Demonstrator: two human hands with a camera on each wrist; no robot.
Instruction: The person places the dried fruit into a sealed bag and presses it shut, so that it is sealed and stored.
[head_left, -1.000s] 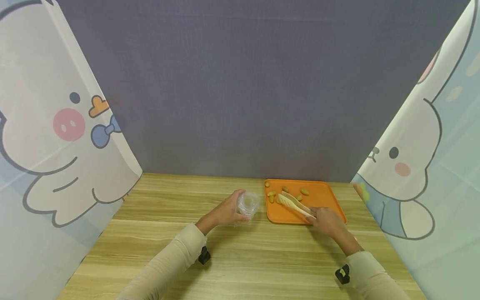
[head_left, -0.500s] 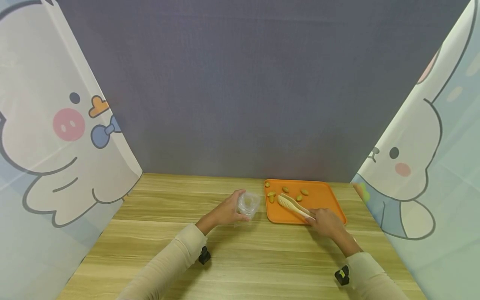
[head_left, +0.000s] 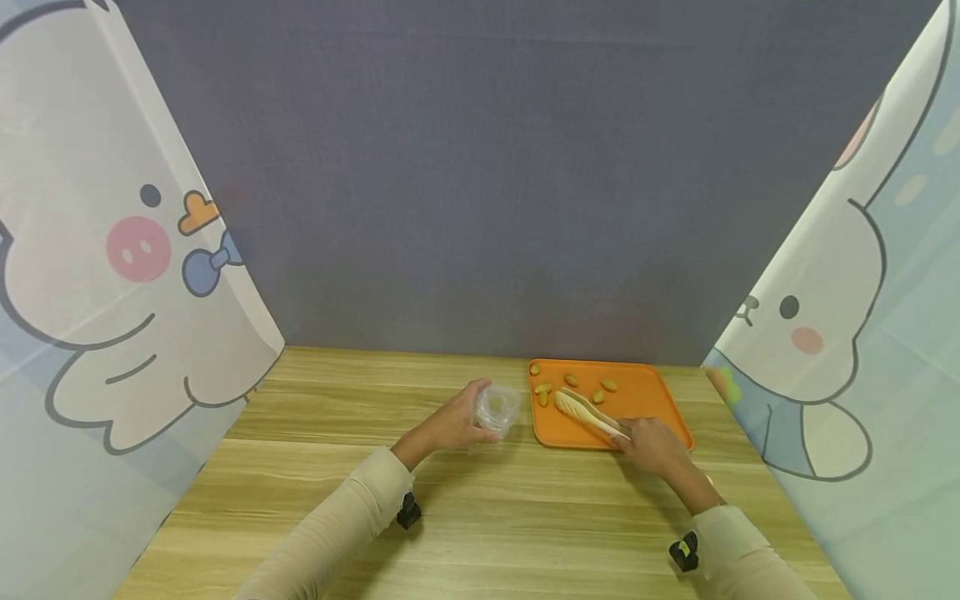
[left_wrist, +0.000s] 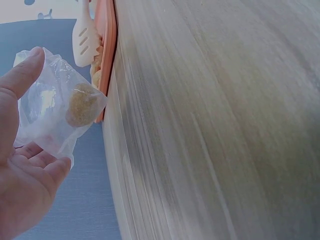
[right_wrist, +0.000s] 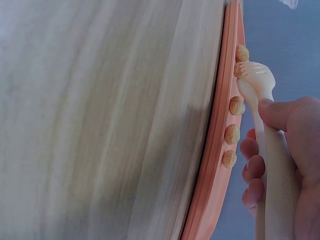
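Left hand (head_left: 452, 421) pinching one clear plastic bag (head_left: 497, 410), right hand (head_left: 654, 446) gripping one pair of pale tongs (head_left: 582, 409).

Thumb and fingers of the left hand stand on opposite sides of the bag, above the one worktop (head_left: 525, 517), with one round brown piece (left_wrist: 82, 106) visible inside. Right of that hand, and under the right hand, lies one orange tray (head_left: 637, 387). At least six brown pieces (head_left: 609, 385) sit on it, ahead of the right hand and to its left; whether the two tong tips pinch another cannot be told. Two pale sleeves (head_left: 378, 483) cover the arms, one each.
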